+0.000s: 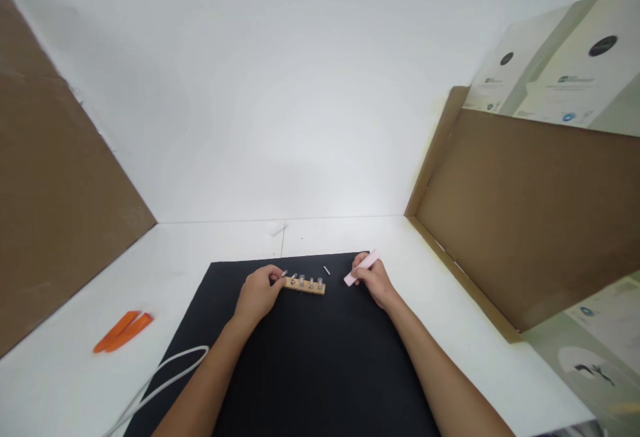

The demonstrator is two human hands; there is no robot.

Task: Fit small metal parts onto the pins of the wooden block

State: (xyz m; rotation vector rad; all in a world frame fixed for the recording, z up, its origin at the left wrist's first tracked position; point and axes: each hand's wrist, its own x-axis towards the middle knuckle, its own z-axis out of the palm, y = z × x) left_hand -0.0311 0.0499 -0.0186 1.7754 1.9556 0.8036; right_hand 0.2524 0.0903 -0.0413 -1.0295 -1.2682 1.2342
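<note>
A narrow wooden strip (314, 290) with several small metallic or clear pegs standing along it lies on the black mat (320, 363). My left hand (261, 288) closes its thumb and fingers on the strip's left end, beside the leftmost peg. In my right hand (374, 280) is a pale pink bar (363, 268), gripped between thumb and fingers and slanting up to the right. A small thin silvery pin (327, 270) rests on the mat between my hands, just behind the strip. What the pink bar is I cannot tell.
Two orange pieces (123, 332) lie on the white table at left. A white cable (170, 359) loops onto the mat by my left forearm. A small whitish scrap (278, 230) is near the back wall. Brown cardboard panels stand at the left (65, 177) and right (530, 210).
</note>
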